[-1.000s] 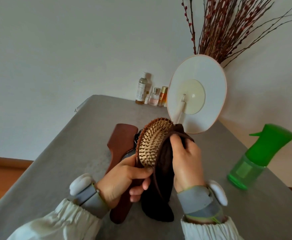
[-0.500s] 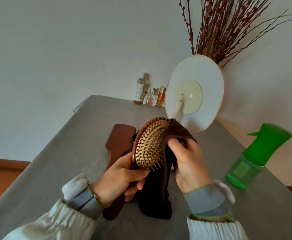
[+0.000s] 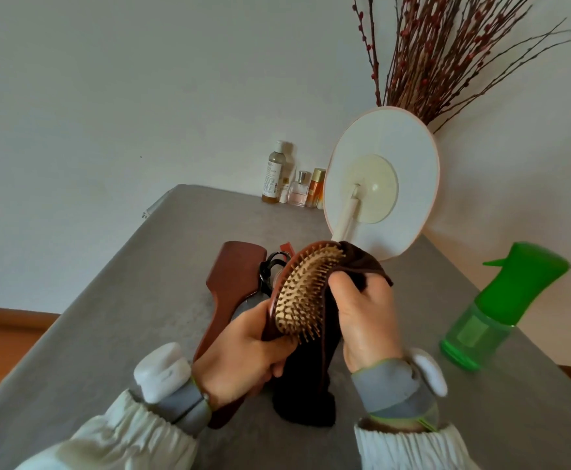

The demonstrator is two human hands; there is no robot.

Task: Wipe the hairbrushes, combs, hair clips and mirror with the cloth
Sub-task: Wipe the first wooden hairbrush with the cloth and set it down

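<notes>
We see two hairbrushes. Our left hand [image 3: 240,354] grips the oval wooden-pin hairbrush [image 3: 302,296] low on its body, raised above the grey table [image 3: 108,317], in front of the mirror [image 3: 384,184]. Our right hand [image 3: 367,317] pinches one dark brown cloth [image 3: 314,378] against the brush's rim; the cloth hangs to the table. The flat wooden paddle brush [image 3: 233,283] lies left of the mirror, a black hair clip [image 3: 270,268] beside it. Four bottles [image 3: 294,188] stand left of the mirror. One green spray bottle [image 3: 491,307], liquid in its clear base, stands right of it.
</notes>
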